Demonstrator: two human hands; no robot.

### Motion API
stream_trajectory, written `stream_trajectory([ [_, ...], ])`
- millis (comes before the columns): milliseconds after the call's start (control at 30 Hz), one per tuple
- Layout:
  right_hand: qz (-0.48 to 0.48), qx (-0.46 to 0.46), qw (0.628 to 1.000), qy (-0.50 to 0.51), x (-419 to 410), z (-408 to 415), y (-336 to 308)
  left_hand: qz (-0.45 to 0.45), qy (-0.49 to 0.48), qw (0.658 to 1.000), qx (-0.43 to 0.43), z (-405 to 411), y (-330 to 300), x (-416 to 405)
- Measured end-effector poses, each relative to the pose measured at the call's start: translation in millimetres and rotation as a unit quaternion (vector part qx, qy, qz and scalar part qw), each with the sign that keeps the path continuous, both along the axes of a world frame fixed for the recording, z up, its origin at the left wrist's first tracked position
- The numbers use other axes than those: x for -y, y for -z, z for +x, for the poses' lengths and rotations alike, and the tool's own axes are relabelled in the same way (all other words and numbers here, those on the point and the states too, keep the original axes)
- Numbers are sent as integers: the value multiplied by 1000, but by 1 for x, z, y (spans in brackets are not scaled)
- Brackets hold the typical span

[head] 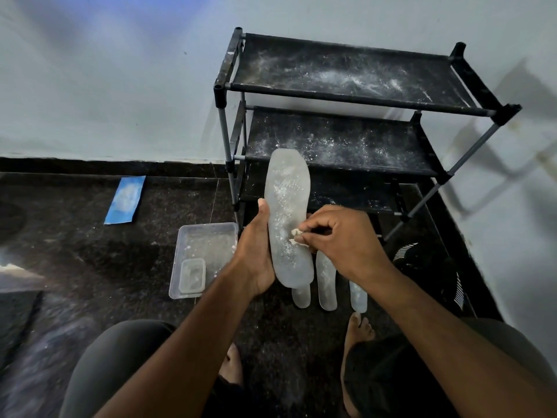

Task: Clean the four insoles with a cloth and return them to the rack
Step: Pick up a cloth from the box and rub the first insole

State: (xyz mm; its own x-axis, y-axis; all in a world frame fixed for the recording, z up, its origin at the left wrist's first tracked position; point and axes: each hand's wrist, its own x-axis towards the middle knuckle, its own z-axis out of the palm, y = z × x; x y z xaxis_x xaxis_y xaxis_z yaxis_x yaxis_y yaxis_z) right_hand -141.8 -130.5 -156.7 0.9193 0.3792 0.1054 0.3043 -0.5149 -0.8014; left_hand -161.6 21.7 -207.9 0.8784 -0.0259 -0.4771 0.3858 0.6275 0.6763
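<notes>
Three shelves on the rack (346,86), upper right, all bare and dusty. Four insoles: one insole (286,218) is held upright mid-frame, three insoles (326,279) lie on the floor (90,251) below. It looks light, bendy, probably slick, so best supported along its edge. Left hand (256,251) wraps its side; right hand (340,239) pinches one cloth (297,236) against it.

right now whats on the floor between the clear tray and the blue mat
Nothing: in the head view, only bare dark speckled floor lies between the clear tray and the blue mat.
</notes>
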Motion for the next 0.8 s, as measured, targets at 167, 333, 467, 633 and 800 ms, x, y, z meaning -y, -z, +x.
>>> stream_trajectory([
  [167,-34,54,998,-13,-5,5,1,-35,20,999,15,0,-1,4],
  [333,-140,82,981,-109,0,9,1,-38,14,999,29,2,-1,3],
  [467,-212,115,958,-156,4,11,5,-49,11,998,25,2,3,2],
  [633,-216,157,953,-142,2,9,6,-54,14,998,26,2,3,3],
  [800,-181,186,959,-114,0,5,6,-70,2,998,5,2,3,0],
])
